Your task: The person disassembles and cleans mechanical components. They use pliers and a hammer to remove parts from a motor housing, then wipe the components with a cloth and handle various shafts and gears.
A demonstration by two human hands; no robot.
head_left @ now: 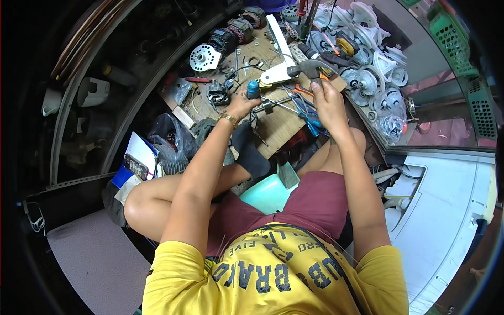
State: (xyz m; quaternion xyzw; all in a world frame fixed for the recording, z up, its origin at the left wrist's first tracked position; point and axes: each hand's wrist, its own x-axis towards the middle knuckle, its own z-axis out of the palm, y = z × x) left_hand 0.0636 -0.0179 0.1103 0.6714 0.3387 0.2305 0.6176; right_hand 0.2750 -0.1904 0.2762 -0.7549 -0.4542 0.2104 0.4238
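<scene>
My right hand (329, 101) grips a claw hammer (310, 69) near its head, raised over the right side of the wooden workboard (283, 128). Wrapped around an upright, blue-topped dark handle (253, 88) is my left hand (243, 105), over the board's middle. What lies under that handle is hidden. A metal shaft (279, 101) lies just right of this hand, and a small dark motor part (217, 92) sits to its left. Beyond the hands rests a white angled bracket (281, 52). Blue-handled pliers (311, 122) lie below my right hand.
Motor stators (224, 38) and a white slotted disc (205, 57) line the far left. White plastic parts (367, 86) are heaped at right, by a glass panel. A turquoise dustpan (269, 193) sits between my legs. Green baskets (452, 44) stand far right.
</scene>
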